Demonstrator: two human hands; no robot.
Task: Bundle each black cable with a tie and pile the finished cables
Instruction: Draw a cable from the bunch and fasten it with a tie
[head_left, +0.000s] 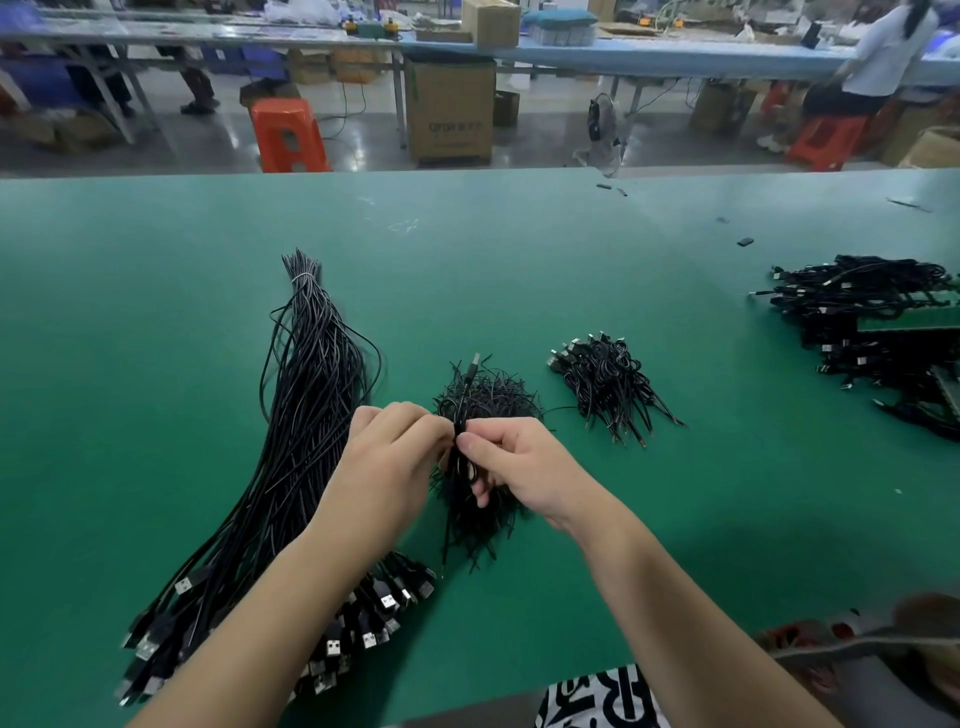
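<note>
- Both hands raised just above green surface, meeting over the tie heap.
- Left hand: fingers curled, grip closed on folded black cable from the left side.
- Right hand: thumb and forefinger pinching same cable at its middle; remaining fingers curled below, touching the hanging loops.
- Cable held upright between the two grips; USB plug sticking up above the hands, loose ends trailing down toward near edge.
- Whether a tie is already round the cable: cannot tell, hidden by fingers.
- Tie heap: loose tangle of short black strands, directly beneath and behind hands.
- Unbundled stock: long sheaf of straight black cables left of hands, lying diagonally, bound near far tip; USB plugs fanned out at near end, partly under left forearm.
- Finished pile: small stack of bundled cables right of tie heap, apart from it.
- Larger pile of bundled cables at far right edge of surface, lying among green trays.
- Few small dark scraps scattered on far right of surface.
- Background: orange stool, cardboard box, blue benches, seated person at right.
</note>
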